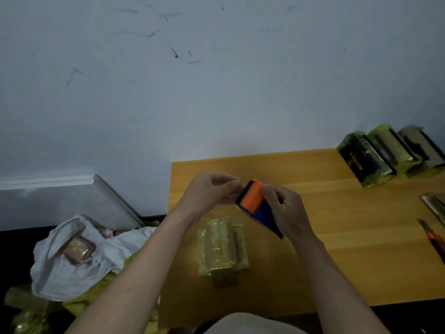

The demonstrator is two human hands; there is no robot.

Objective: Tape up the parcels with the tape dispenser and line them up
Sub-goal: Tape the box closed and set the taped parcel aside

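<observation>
Above the parcel (222, 247), hands (284, 210) grip dispenser (255, 201).

At the table's (313, 249) right edge, a parcel (434, 206) and an orange-handled knife (433, 239) are cut off by the frame. The right hand (286, 210) hides part of the tape dispenser (258, 206). Whether the left hand's fingertips (234, 186) pinch tape is too small to tell.
</observation>
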